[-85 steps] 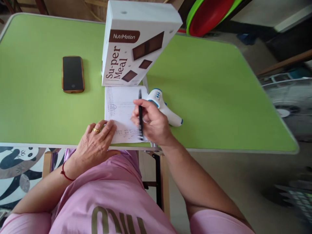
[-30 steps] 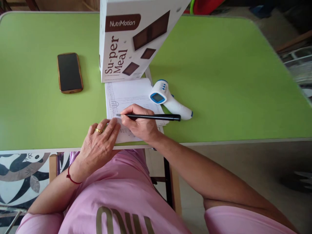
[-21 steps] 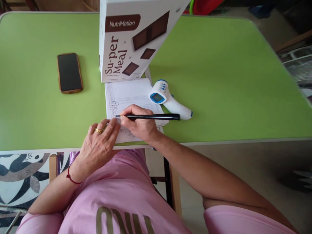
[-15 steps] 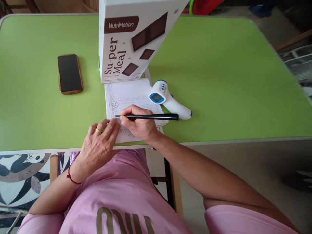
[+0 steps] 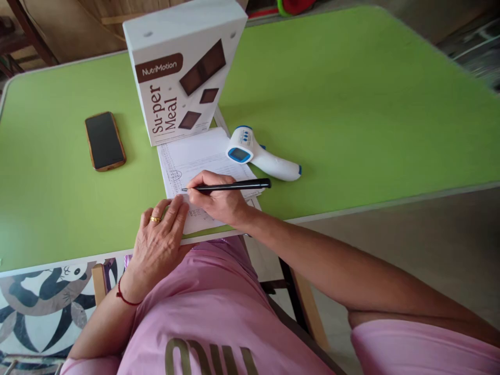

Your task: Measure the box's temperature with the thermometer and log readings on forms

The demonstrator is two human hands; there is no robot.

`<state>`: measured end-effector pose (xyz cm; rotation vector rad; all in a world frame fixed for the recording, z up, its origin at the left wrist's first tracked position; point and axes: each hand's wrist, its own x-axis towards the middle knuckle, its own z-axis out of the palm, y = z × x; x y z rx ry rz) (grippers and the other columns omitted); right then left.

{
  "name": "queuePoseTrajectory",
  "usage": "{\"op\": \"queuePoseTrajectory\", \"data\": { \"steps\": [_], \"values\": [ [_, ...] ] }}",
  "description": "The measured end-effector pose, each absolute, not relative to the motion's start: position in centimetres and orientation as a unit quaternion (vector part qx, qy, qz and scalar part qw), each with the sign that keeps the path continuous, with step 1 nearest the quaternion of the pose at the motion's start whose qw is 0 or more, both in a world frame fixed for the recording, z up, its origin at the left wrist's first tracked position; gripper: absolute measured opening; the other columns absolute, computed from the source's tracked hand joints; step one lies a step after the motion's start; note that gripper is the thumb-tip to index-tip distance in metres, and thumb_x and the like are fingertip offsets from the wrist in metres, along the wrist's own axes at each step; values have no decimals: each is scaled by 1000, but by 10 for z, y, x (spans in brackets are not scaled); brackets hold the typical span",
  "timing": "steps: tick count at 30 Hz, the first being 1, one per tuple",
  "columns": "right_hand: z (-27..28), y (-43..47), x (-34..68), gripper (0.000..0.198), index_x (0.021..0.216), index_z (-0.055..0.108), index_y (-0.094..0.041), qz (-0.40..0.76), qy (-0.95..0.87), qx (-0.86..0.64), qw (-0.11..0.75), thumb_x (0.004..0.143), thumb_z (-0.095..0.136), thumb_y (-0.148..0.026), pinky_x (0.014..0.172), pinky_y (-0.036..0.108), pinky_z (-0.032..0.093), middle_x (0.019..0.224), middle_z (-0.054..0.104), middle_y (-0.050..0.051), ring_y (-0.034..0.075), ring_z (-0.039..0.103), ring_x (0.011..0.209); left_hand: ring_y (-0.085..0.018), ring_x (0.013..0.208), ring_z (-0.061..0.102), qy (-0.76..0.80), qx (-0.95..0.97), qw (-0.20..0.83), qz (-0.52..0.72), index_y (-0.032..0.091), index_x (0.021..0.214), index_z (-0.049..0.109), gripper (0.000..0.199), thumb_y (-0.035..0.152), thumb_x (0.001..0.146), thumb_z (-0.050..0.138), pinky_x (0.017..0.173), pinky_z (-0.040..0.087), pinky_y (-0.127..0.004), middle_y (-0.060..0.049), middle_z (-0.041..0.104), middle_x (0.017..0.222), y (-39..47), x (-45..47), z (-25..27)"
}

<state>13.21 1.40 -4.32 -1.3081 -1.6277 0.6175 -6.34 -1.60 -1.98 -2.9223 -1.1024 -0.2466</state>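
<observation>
My right hand [image 5: 219, 197] grips a black pen [image 5: 238, 184], its tip at the handwritten lines near the left side of a sheet of paper [image 5: 203, 151]. Flat on the lower left edge of the sheet lies my left hand [image 5: 162, 229], fingers stretched out, a gold ring on one finger and a red cord at the wrist. A white and blue infrared thermometer [image 5: 265, 159] rests partly over the paper's right edge, just beyond my right hand. Behind the paper a white "Su-per Meal" box [image 5: 164, 78] stands upright at the sheet's far end.
A phone in a brown case [image 5: 104, 140] lies left of the box on the green table [image 5: 351, 114]. The table's pale near edge [image 5: 78, 260] runs close to my body. A dark wooden chair [image 5: 27, 36] stands beyond the far left corner.
The view has tilted and shifted, so more of the box's top shows. Both hands keep nearly the same places on the paper, the pen still in my right hand.
</observation>
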Motion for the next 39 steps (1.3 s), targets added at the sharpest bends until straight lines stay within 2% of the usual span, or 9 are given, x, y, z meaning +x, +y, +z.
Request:
{"op": "queuePoseTrajectory", "data": {
  "steps": [10,19,28,39],
  "values": [
    [-42,17,131,10,74,59,-22,257,-675,-501,477,83,59,-27,56,25,45,65,69,-2,12,56,57,-32,130,54,-344,-934,18,-96,7,144,52,71,52,92,69,99,47,-45,-15,57,151,-14,-65,-21],
    [-41,17,132,12,74,60,-22,261,-678,-508,464,83,58,-28,57,25,45,66,68,-1,12,54,58,-32,132,53,-349,-933,7,-85,9,147,50,70,50,93,68,100,48,-45,-16,55,152,-15,-65,-20],
    [-38,15,134,10,71,60,-21,233,-653,-534,484,80,57,-26,53,23,43,61,67,-2,10,50,52,-32,131,53,-345,-933,18,-103,8,140,55,69,53,90,71,97,47,-45,-15,58,150,-15,-64,-21],
    [-38,15,135,11,70,60,-21,233,-659,-540,470,79,57,-26,55,23,44,62,68,-2,11,53,54,-34,130,54,-346,-932,18,-104,9,141,54,67,52,93,68,97,47,-45,-16,59,149,-16,-64,-23]
  ]
}}
